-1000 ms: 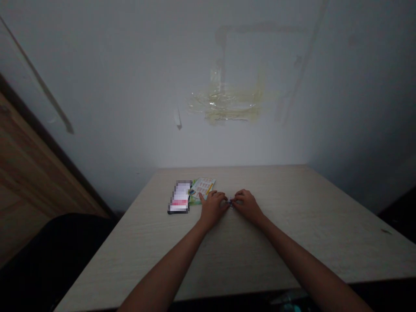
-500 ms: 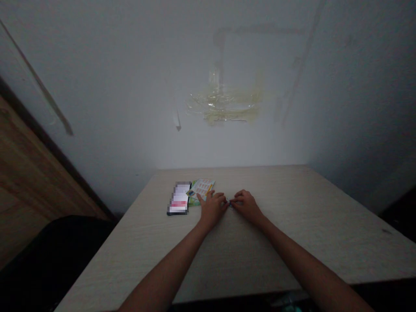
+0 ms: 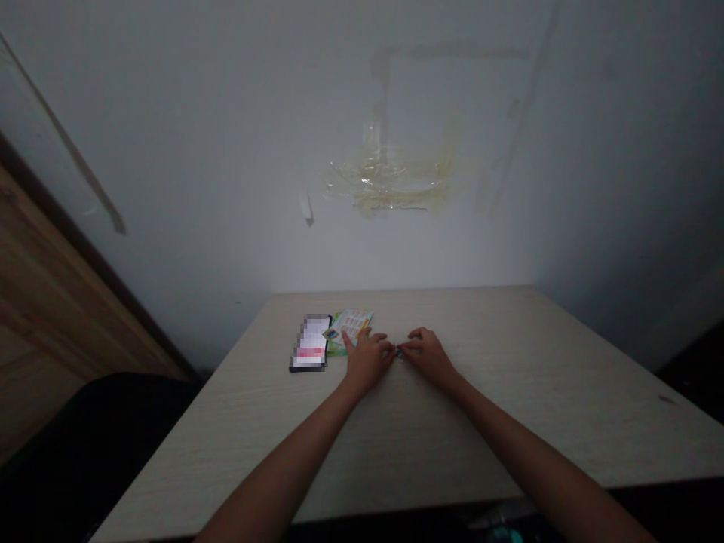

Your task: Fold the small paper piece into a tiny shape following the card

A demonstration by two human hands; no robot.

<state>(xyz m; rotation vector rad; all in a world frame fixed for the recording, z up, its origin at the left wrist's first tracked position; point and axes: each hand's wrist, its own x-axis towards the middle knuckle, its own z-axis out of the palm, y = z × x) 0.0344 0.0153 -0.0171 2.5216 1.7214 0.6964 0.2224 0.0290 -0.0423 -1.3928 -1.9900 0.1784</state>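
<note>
Pinching tiny item (direction, axis unclear)

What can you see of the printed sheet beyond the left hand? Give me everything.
The printed sheet looks like thin paper or card: pale, with rows of small reddish print, a yellow strip at its right and a dark blue patch near its left corner. The print is too small to read. It lies askew over a greener piece on the table, right of the phone. The left hand partly covers its near edge; contact can't be told.
</note>
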